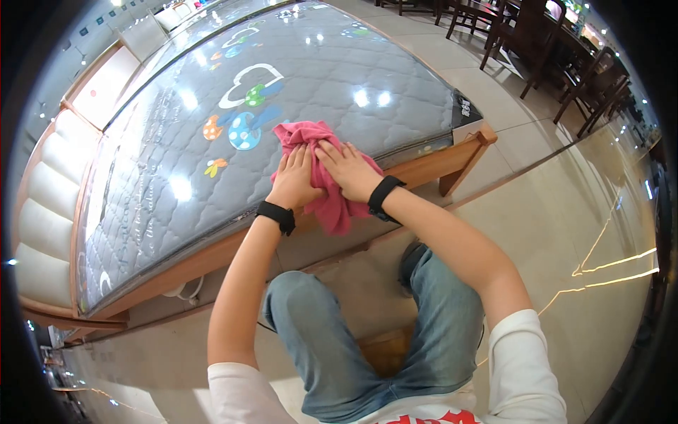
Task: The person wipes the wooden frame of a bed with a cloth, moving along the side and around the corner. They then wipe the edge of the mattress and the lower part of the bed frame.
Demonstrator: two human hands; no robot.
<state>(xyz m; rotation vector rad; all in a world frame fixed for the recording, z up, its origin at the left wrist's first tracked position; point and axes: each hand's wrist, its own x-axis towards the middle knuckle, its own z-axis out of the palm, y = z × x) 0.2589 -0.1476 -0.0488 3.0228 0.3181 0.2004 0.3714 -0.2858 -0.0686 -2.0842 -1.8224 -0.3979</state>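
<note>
A bunched pink cloth lies over the near edge of a grey quilted mattress, with its lower part hanging down past the wooden bed frame. My left hand is closed on the cloth's left side, its fingers pointing away from me and its thumb toward the right. Beside it, my right hand grips the cloth from the right, fingers bent over the folds. Both palms are hidden. The mattress has a clear, shiny plastic cover printed with hearts and mushrooms.
A padded cream headboard rises at the left. The bed's wooden corner leg stands to the right of my hands. Dark wooden chairs are at the upper right, on a tiled floor. My knees are close below the bed rail.
</note>
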